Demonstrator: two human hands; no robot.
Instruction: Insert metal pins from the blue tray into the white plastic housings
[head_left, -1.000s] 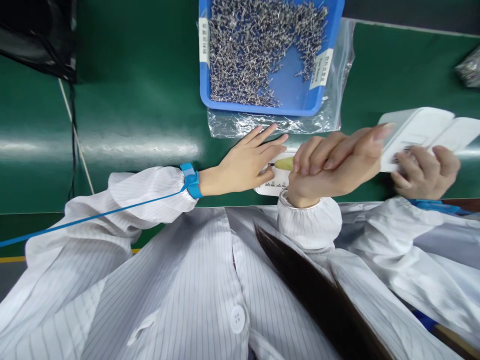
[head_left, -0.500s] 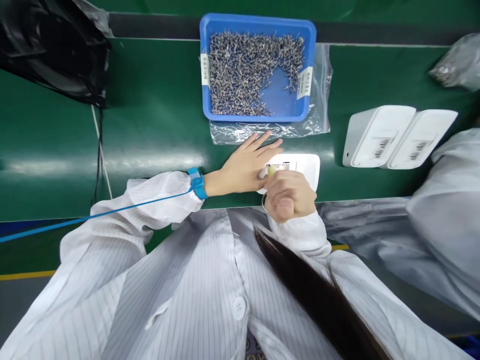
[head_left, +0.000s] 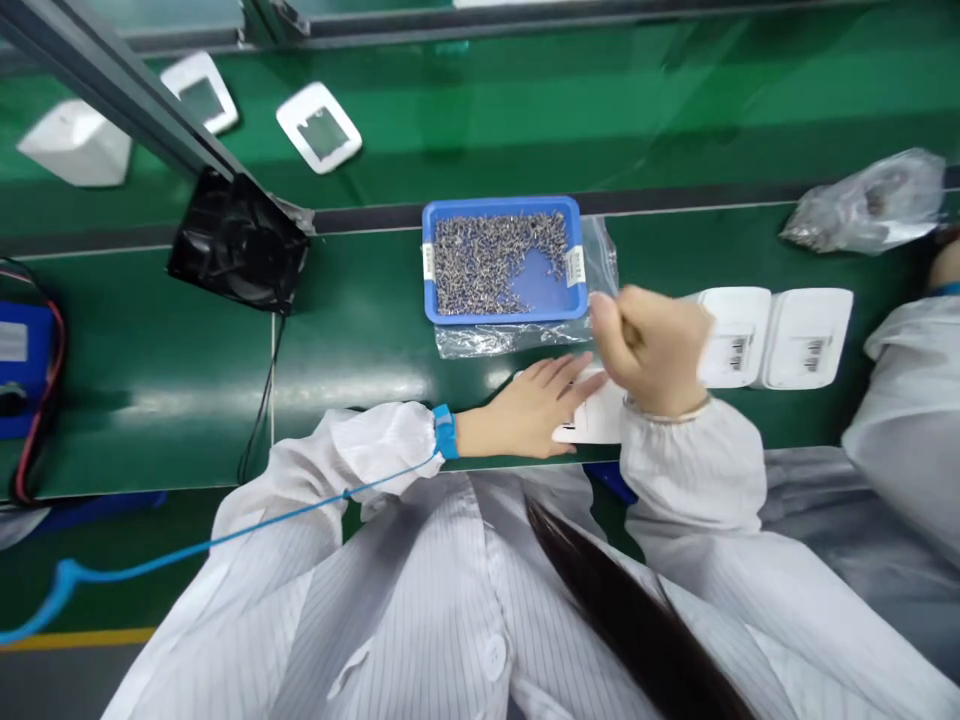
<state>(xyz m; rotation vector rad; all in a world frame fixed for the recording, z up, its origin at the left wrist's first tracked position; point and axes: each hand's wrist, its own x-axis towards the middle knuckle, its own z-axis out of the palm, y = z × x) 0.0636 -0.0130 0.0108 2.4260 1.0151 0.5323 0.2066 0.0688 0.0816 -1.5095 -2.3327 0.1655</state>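
Note:
My left hand (head_left: 531, 410) lies flat with its fingers stretched out, across a white plastic housing (head_left: 604, 414) near the bench's front edge. The hand covers the left part of that housing. My right hand (head_left: 654, 345) is raised over the housing's right side, fingers curled into a fist and slightly blurred. Whatever it may hold is hidden inside the fist. Just beyond both hands sits a blue tray (head_left: 504, 320) of small metal screws (head_left: 480, 265), resting on a clear plastic bag (head_left: 480, 343).
Two white housings with printed labels (head_left: 806, 345) stand to the right, close to a co-worker's sleeve (head_left: 911, 380). A bag of small parts (head_left: 870, 205) lies behind them. At left are a black fan (head_left: 240, 245) and a blue box (head_left: 22, 365). White frames (head_left: 320, 128) lie farther back.
My right hand has lifted away from the housing, up and to the right. My left hand still lies on the housing. The view has shifted, showing more of the bench's back and left.

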